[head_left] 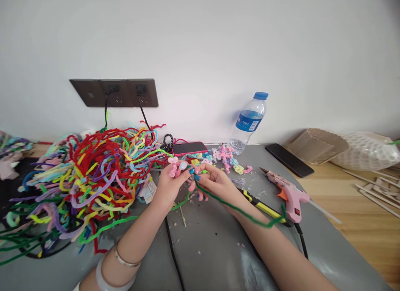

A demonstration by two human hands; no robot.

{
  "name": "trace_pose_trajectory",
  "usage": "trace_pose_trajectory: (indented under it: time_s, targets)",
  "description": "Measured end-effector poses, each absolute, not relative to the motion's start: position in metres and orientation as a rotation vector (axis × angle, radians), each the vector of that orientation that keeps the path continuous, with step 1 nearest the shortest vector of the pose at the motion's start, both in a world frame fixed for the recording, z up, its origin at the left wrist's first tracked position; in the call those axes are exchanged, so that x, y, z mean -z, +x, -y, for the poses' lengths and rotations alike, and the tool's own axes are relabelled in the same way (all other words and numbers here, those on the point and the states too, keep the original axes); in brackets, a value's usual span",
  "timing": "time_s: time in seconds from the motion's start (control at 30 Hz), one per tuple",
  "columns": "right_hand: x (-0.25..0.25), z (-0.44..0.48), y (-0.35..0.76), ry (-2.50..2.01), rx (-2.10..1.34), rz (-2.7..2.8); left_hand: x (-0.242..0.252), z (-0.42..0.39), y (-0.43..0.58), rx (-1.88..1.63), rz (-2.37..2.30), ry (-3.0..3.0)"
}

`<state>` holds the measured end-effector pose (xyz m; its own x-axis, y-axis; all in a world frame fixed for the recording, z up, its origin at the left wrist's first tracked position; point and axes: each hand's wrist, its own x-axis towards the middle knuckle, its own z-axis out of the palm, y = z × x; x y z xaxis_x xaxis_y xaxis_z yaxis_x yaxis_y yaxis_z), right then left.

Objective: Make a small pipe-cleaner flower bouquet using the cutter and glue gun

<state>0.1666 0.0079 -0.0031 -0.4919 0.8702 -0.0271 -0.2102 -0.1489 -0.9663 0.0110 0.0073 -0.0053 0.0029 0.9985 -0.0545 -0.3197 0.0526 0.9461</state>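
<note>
My left hand and my right hand meet over the grey table, thumbs and fingers pinched close together. Between them is a green pipe cleaner, whose dark fuzzy length trails right across my right forearm. Small pink pipe-cleaner flowers stick up at the fingers of my left hand. Exactly how the green strand joins the flowers is hidden by my fingers. Behind my hands lie several pastel pipe-cleaner flowers. A big tangled heap of coloured pipe cleaners spreads to the left.
At right lie a pink glue gun, a yellow-and-black cutter and a black phone. A water bottle leans by the wall near a red-edged phone. A black cable crosses the table; wooden sticks lie far right.
</note>
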Motion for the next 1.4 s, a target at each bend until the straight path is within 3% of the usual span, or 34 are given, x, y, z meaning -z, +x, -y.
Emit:
trace_pose_trajectory:
  time_s: [0.63,1.07,1.4]
  targets:
    - [0.001,-0.004,0.167,-0.814,-1.211,1.478,0.013,-0.011,0.012,-1.415,-1.078,0.968]
    - [0.000,-0.007,0.170,-0.759,-0.766,1.918,0.006,-0.008,0.015,-1.382,-1.005,0.831]
    - [-0.006,0.001,0.171,-0.815,-0.733,1.902,0.003,-0.006,0.016,-1.346,-0.986,0.827]
